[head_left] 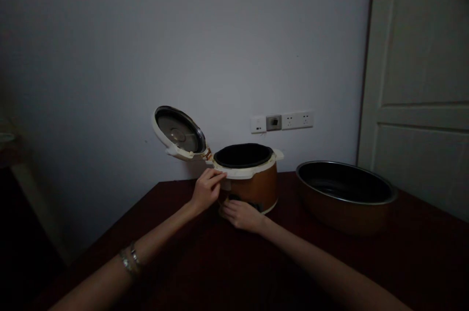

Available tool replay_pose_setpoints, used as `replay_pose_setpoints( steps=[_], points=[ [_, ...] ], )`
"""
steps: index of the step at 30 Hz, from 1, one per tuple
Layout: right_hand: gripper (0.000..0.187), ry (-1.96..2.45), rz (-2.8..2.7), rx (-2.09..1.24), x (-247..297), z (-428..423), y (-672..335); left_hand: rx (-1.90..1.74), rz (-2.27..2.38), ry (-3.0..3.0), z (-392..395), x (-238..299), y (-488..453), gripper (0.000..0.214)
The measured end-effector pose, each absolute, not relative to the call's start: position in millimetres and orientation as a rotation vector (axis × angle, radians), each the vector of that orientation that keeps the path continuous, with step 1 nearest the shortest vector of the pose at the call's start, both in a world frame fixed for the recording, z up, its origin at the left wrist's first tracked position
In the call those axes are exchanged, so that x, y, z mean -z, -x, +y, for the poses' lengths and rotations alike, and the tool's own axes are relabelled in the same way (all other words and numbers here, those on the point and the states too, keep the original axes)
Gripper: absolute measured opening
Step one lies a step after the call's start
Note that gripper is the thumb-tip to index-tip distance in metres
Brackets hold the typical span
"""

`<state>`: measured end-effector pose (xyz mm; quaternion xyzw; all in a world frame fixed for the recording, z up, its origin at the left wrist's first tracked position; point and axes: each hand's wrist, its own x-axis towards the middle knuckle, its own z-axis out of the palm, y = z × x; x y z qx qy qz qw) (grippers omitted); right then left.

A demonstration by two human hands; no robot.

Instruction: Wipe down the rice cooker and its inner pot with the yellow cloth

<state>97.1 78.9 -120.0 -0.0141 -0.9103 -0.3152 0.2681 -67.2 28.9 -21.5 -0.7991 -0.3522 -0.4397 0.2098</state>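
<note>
An orange rice cooker (266, 186) with a white rim stands on the dark red table, its dark inside showing. The round hinged lid (178, 133) is swung up to the left, showing its metal underside. My left hand (208, 189) is at the front left of the rim, fingers curled against the white edge, steadying contact with it. Lower down, my right hand (242, 215) is bent against the front of the body, beside a dark panel (252, 203). Its fingertips are closed around a small brownish thing, too dim to make out.
A wide, low pot (344, 213) with an orange outside and dark inside stands to the right of the cooker. Wall sockets (297, 120) sit behind it. The table (205, 262) meets the wall, and a pale door (421, 115) is at the right.
</note>
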Motion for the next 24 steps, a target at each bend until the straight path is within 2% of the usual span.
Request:
replay_pose_setpoints(
  steps=[3, 7, 10, 14, 19, 24],
  points=[
    [0.02, 0.038, -2.472, 0.861, 148, 79, -112, 1.458, -1.104, 2.254, 34, 18, 76, 0.038],
    [0.02, 0.043, -2.448, 0.789, 164, 79, -133, 1.835, -1.342, 1.963, 50, 16, 91, 0.025],
    [0.018, 0.074, -2.434, 0.792, 159, 79, -115, 1.798, -1.298, 1.923, 57, 13, 92, 0.015],
    [0.012, 0.19, -2.411, 0.696, 135, 80, -54, 1.58, -1.035, 2.179, 50, 9, 75, 0.013],
    [0.042, 0.456, -2.262, 0.506, 95, 83, 6, 1.533, -0.953, 2.252, 38, 16, 55, 0.011],
    [0.041, 0.694, -1.874, 0.255, 78, 80, 39, 1.568, -0.979, 2.215, 40, 23, 51, 0.013]
  ],
)
